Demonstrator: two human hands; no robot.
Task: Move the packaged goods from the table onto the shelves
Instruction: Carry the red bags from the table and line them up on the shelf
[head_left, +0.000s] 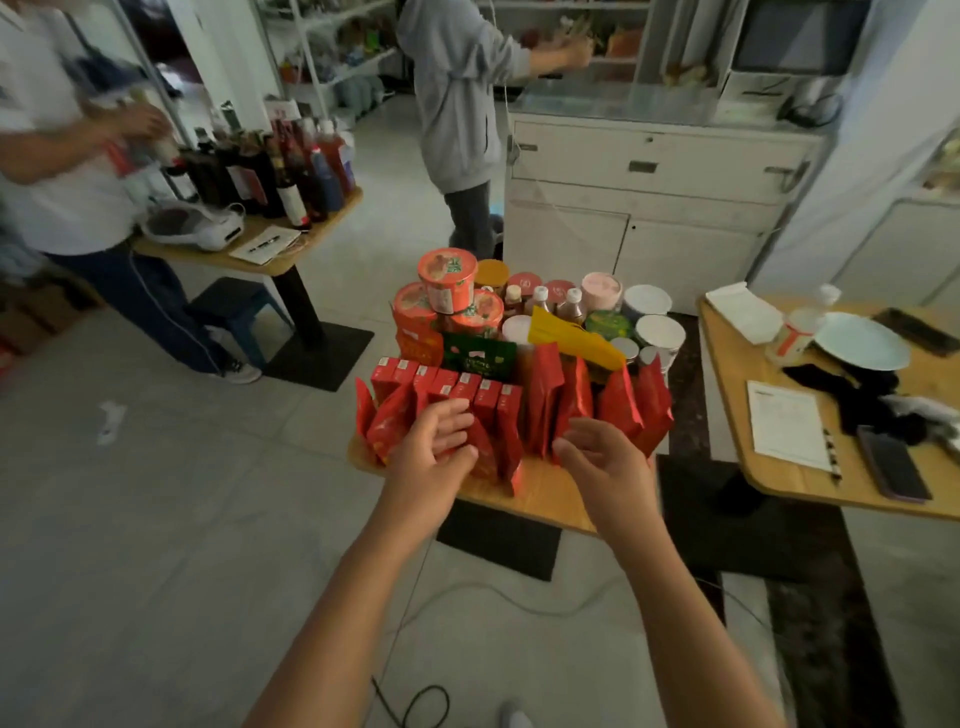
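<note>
The packaged goods are crowded on a small wooden table (540, 493) in the middle of the room. At the near edge, red pouches (543, 400) are stood upright, and just behind them on the left a row of small red boxes (457, 387) is seen. Further back, cup noodles (447, 280) are stacked in two levels, with a green pouch (478, 358) and a yellow bag (571, 338) beside them, then small bottles (537, 299) and round cans (657, 332) on the right. The left hand (431, 457) is held in front of the red pouches with fingers loosely spread; whether the pouches are touched cannot be told. The right hand (605, 467) is held near it, a little apart, with fingers relaxed and slightly curved, and nothing is gripped. Behind the table a white cabinet (649, 197) is placed. At the far left, shelves (337, 41) with goods are seen, blurred. A person in a grey hoodie (457, 93) is standing by the cabinet. On the left, dark bottles (270, 171) are gathered on another table beside a person in a white shirt (57, 156). On a table at the right, a plate (862, 345), a sheet of paper (787, 421) and a phone (891, 462) are laid.
</note>
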